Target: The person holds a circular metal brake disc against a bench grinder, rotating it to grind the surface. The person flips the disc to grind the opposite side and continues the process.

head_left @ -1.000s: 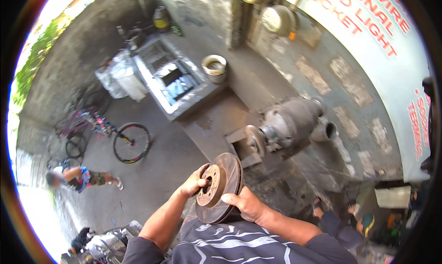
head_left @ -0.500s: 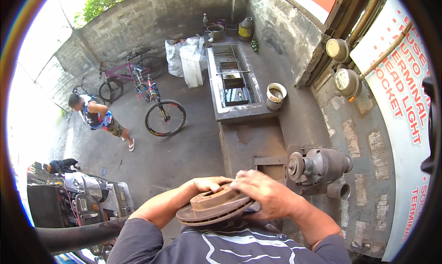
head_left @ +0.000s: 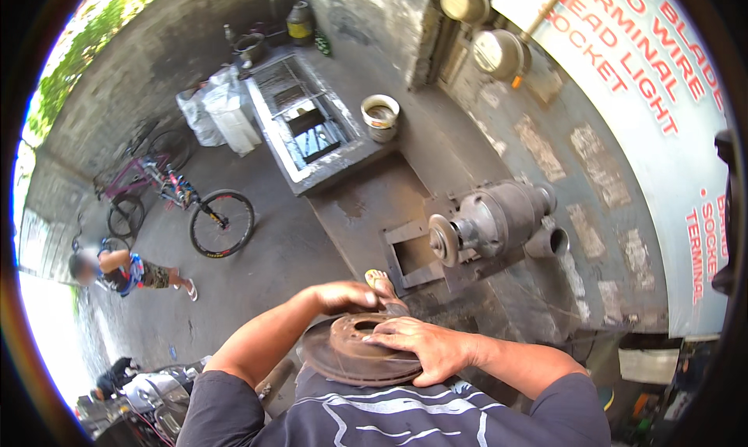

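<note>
A rusty brake disc (head_left: 331, 360) lies almost flat at my lap, its raised centre and round hole facing up. My right hand (head_left: 432, 347) grips its right side. The fingers lie over the raised centre and the thumb is at the near rim. My left hand (head_left: 343, 297) is just beyond the disc's far left edge, somewhat blurred. Its fingers point to the right, and I cannot tell whether they touch the disc. My sandalled foot (head_left: 380, 283) shows just past that hand.
A grey bench grinder (head_left: 499, 217) with a round wheel stands ahead right on a metal frame. Beyond are a concrete basin (head_left: 308, 182), a white bucket (head_left: 380, 118) and white sacks (head_left: 226, 112). Bicycles (head_left: 222, 223) and a person (head_left: 132, 272) are at left. Wall meters (head_left: 502, 53) hang at right.
The disc has tipped from a slant to nearly flat and lowered. My left hand has come off its top; my right hand has slid down onto its right side. The view has turned right.
</note>
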`<action>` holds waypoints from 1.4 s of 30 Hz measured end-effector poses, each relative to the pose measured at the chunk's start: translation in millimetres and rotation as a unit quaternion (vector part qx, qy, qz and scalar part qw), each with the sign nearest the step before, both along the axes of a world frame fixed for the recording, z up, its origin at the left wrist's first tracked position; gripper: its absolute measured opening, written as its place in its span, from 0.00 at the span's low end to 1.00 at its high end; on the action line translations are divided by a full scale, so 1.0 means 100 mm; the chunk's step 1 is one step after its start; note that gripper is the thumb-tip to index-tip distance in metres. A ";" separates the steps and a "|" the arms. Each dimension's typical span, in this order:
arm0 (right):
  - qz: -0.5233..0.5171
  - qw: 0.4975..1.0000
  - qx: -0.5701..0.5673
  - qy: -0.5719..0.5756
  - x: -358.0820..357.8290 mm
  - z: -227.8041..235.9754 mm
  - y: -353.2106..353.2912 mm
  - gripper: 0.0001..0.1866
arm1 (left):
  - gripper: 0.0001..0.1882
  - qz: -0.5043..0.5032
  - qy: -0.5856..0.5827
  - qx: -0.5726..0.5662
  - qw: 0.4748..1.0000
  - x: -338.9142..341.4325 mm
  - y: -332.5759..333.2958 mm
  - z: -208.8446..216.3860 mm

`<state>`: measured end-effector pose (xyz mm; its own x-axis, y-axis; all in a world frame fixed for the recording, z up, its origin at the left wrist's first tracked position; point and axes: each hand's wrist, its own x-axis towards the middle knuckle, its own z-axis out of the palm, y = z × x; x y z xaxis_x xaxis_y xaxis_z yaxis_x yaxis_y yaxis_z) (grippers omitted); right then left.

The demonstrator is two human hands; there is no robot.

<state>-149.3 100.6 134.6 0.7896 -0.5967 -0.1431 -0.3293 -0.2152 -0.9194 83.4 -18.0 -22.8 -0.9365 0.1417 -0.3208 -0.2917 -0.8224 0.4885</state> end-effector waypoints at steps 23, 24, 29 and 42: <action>-0.452 0.884 0.051 0.114 -0.83 -0.30 0.67 0.48 | 0.66 0.271 -0.062 0.113 0.954 -1.30 0.55 -0.61; -0.446 0.886 0.047 0.119 -0.88 -0.30 0.64 0.48 | 0.66 0.261 -0.038 0.071 0.962 -1.28 0.55 -0.63; -0.408 0.902 0.045 0.134 -1.16 -0.26 0.48 0.49 | 0.64 0.172 0.046 -0.186 0.966 -1.37 0.36 -0.87; -0.265 0.919 0.184 0.227 -1.12 -0.10 0.32 0.55 | 0.26 0.236 -0.103 -0.460 0.850 -1.42 0.82 -1.17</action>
<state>-261.7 132.7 124.3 0.2122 -0.7250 -0.6552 -0.6650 0.3841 -0.6404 -58.5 63.6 -139.7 -0.7296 -0.6337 -0.2571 -0.1933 -0.1695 0.9664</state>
